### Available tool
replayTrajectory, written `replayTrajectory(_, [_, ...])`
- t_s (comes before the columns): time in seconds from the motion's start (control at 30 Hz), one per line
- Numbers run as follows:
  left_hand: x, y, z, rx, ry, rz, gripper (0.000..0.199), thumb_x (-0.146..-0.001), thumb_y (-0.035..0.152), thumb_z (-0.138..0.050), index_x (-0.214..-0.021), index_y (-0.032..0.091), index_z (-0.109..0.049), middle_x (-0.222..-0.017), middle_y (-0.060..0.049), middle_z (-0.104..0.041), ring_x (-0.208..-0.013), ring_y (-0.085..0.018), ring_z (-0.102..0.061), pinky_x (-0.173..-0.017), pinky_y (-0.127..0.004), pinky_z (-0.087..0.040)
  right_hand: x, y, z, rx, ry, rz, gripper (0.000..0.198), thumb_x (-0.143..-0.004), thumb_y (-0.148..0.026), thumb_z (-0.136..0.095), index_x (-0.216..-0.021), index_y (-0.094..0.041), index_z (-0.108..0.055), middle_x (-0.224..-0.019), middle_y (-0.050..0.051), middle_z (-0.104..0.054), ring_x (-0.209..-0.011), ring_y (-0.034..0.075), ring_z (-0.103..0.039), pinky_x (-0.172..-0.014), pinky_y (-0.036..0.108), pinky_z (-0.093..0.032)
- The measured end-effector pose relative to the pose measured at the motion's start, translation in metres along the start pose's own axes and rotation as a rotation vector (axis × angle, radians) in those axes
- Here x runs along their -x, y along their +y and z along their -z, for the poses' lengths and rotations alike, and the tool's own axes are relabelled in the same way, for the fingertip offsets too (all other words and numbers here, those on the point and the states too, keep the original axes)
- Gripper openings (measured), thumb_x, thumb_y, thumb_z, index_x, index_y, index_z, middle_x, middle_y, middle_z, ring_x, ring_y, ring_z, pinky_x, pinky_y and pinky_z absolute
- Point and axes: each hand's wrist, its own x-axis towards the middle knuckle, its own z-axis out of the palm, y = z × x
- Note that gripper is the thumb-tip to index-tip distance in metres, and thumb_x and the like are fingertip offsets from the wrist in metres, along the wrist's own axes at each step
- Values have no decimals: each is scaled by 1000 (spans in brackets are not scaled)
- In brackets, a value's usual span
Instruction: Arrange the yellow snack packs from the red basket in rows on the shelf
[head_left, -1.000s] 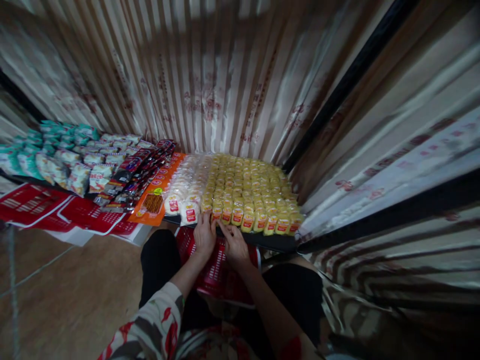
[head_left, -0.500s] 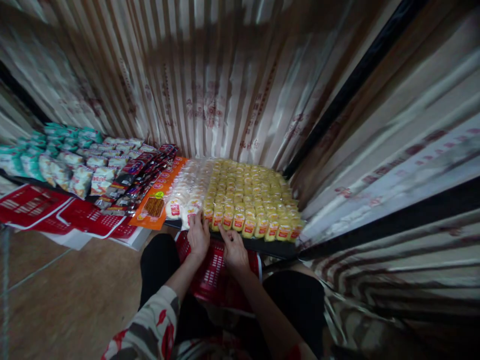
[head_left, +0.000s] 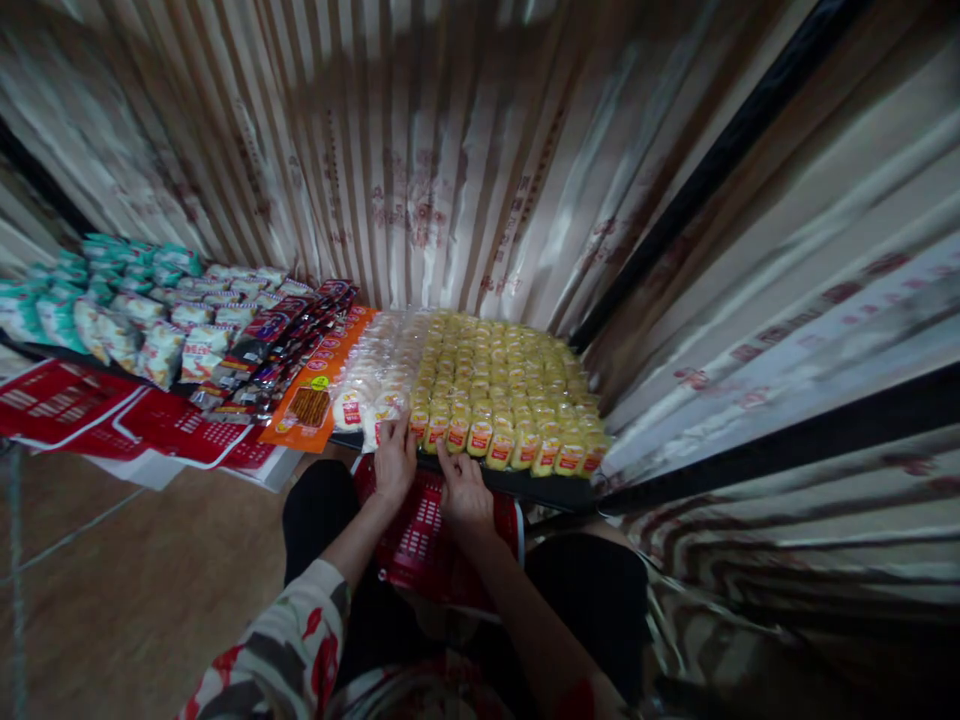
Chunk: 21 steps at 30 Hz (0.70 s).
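Note:
Yellow wrapped snack cakes (head_left: 510,400) with red-and-white labels stand in tight rows on a black shelf (head_left: 551,490). Left of them are white wrapped packs (head_left: 386,405) in clear film. My left hand (head_left: 394,465) reaches up to the front, its fingertips at the seam between the nearest white pack and the first yellow row. Just right of it, my right hand (head_left: 466,498) points its index finger at the lower front edge of the yellow cakes, other fingers loosely bent. Neither hand visibly lifts anything; the exact fingertip contact is too dim to tell.
Left along the shelf lie an orange snack bag (head_left: 304,405), dark shiny packets (head_left: 262,355), white bags (head_left: 202,350) and teal bags (head_left: 135,265). Red printed sheets (head_left: 180,425) hang from the front edge. A pleated curtain (head_left: 420,150) rises behind; a dark pole (head_left: 675,220) slants at right.
The view has shifted very slightly. Both hands stay at almost the same spots by the front row, and the packs have not visibly moved.

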Motion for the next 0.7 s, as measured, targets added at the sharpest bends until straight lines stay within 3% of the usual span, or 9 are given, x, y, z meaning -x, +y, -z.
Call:
replayTrajectory(0.2, [10,5,3,9,86,-51,37,-88,19,-41,-125,16,-43,-112,-12,-53,-106,-21,-53,-87,-35,-49,1,4,0,-22,5,34,69,-77,-6,-40,-141,-28,-30,-93,7,-54,-88,20,-47,-72,26,-50])
replayTrajectory(0.37, [19,10,0,-37,-79,-124,31,-89,19,-41,-119,19,-49,-111,-9,-52,-101,-18,-56,-83,-30,-51,0,2,1,-27,0,28,65,-77,-7,-40,-140,-26,-34,-97,9,-53,-91,21,-47,-78,29,-49])
replayTrajectory(0.47, [19,13,-3,-45,-115,-114,32,-88,15,-41,-119,18,-48,-111,-9,-52,-102,-18,-56,-83,-29,-51,1,2,1,-61,23,36,64,-77,-6,-39,-139,-24,-36,-97,9,-54,-92,21,-47,-84,32,-48])
replayTrajectory(0.6, [20,16,-1,-52,-81,-89,30,-86,15,-43,-116,17,-48,-112,-10,-53,-101,-19,-56,-81,-29,-51,11,10,-8,-215,74,126,59,-80,-7,-36,-138,-19,-37,-105,9,-55,-98,18,-50,-91,32,-46])
replayTrajectory(0.7, [28,15,4,-18,-29,-98,24,-87,17,-43,-110,17,-50,-106,-10,-56,-97,-18,-57,-81,-29,-50,30,20,-23,-303,21,115,50,-83,-8,-33,-131,-16,-45,-116,10,-55,-105,16,-52,-92,29,-45])
